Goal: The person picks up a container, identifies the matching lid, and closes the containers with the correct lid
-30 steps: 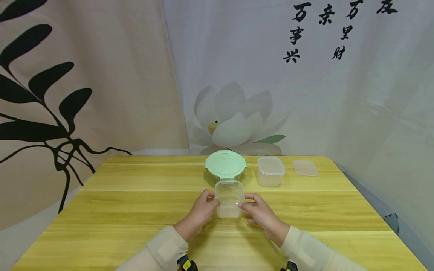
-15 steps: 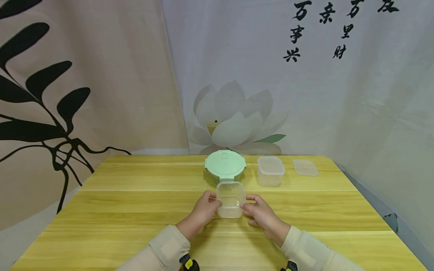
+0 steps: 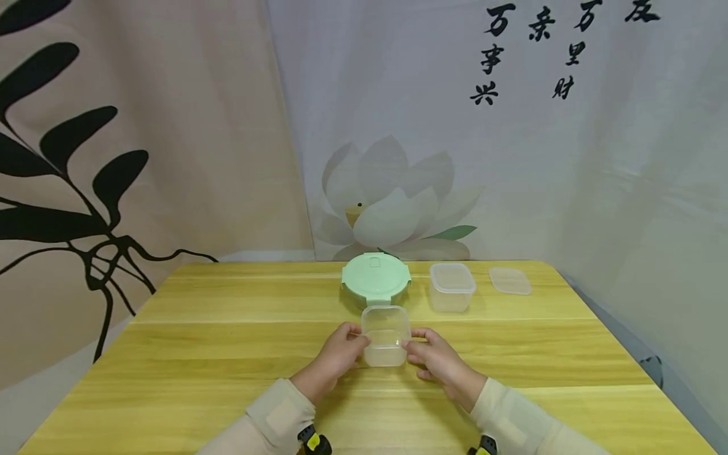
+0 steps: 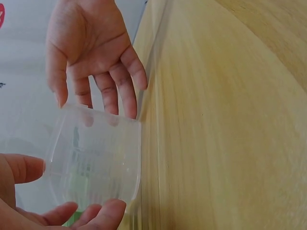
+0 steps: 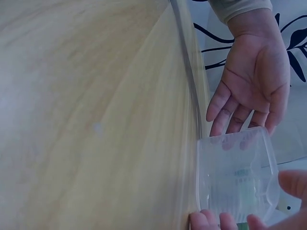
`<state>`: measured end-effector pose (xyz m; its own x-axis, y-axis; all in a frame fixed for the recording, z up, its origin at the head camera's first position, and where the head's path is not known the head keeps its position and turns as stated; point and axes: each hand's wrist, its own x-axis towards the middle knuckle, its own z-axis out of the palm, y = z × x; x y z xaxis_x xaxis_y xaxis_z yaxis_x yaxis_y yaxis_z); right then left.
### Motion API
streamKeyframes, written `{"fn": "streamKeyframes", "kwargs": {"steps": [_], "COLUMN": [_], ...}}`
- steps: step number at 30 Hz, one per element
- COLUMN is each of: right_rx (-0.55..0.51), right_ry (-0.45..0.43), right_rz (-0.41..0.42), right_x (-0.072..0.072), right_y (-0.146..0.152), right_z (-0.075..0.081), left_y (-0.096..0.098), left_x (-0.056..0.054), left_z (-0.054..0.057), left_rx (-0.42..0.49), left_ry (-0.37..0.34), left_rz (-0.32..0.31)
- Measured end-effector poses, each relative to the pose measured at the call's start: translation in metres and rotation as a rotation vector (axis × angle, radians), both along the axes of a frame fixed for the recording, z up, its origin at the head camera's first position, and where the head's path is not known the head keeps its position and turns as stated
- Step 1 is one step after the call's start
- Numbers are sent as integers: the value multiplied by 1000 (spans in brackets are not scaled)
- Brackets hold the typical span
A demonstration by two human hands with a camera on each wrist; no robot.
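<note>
A clear square plastic food container (image 3: pixel 386 347), open at the top, stands near the middle of the table between both hands. My left hand (image 3: pixel 335 355) holds its left side, thumb at the rim and fingers along the wall. On the opposite side my right hand (image 3: pixel 440 360) holds it the same way, thumb at the rim. In the left wrist view the container (image 4: pixel 96 153) shows see-through walls with nothing inside. The right wrist view shows the container (image 5: pixel 235 177) with fingertips of both hands against its sides.
Just behind the container is a round bowl with a mint-green clip lid (image 3: pixel 376 276). To its right stand a lidded square container (image 3: pixel 452 288) and a flat translucent lid (image 3: pixel 510 281). The wooden table (image 3: pixel 199 354) ends at a printed curtain (image 3: pixel 387 126).
The hands and the container stay almost in place; the view shifts slightly with the head.
</note>
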<state>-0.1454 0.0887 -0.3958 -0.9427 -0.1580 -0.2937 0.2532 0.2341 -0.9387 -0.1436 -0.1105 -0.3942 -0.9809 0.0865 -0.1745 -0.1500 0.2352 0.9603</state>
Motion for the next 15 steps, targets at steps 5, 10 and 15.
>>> {"fn": "streamKeyframes", "kwargs": {"steps": [5, 10, 15], "right_rx": [17, 27, 24], "right_ry": [2, 43, 117], "right_rz": [5, -2, -13], "right_x": [-1, 0, -1], "right_y": [0, 4, 11], "right_z": [0, 4, 13], "left_y": [-1, -2, -2], "left_x": [0, 1, 3], "left_z": [-1, 0, 1], "left_rx": [11, 14, 7], "left_ry": [-5, -2, 4], "left_rz": [3, 7, 7]}}
